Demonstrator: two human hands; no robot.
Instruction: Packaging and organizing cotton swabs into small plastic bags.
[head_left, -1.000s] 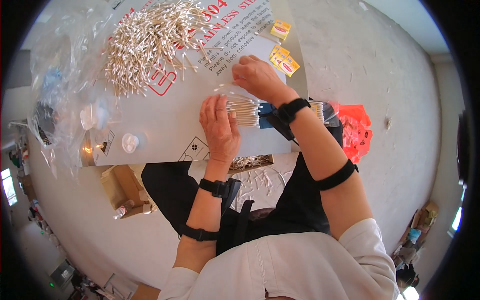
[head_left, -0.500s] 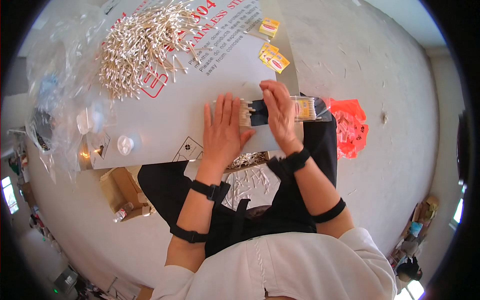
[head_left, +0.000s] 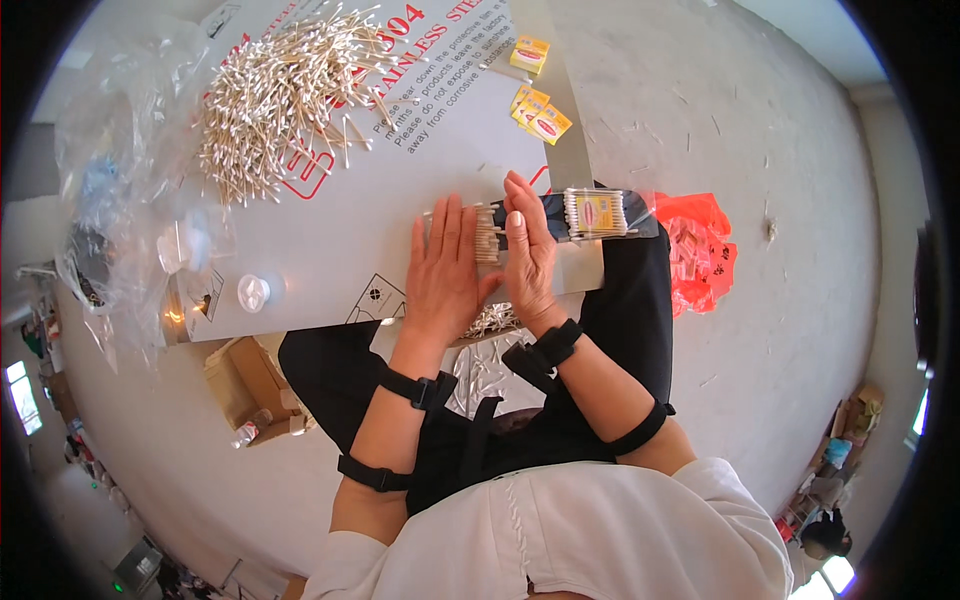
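Head view: your left hand [head_left: 448, 262] lies flat, fingers straight and together, over a row of cotton swabs [head_left: 486, 240] at the left end of the black strip [head_left: 558, 216]; it presses rather than grips. Your right hand [head_left: 530, 258] stands nearly on edge across that strip, fingers extended and not clenched; whether it pinches anything, you cannot tell from here. Half a second ago it was farther right along the strip; now it has slid in close beside your left hand. That leaves the swab ends showing in a narrow gap between your hands, hemmed in from both sides, and bares the bundle with a yellow label [head_left: 597, 213], which sits on the right part of the strip. Outward from there, a red bag [head_left: 692, 260] is just beyond the strip's right end, and a fan of yellow cards [head_left: 540, 115] lies on its far side, with another yellow card [head_left: 529, 55] past that. Well to the strip's left and farther from you is the big loose pile [head_left: 275, 105]; left of the strip and closer to you stands a small white tub [head_left: 253, 292].
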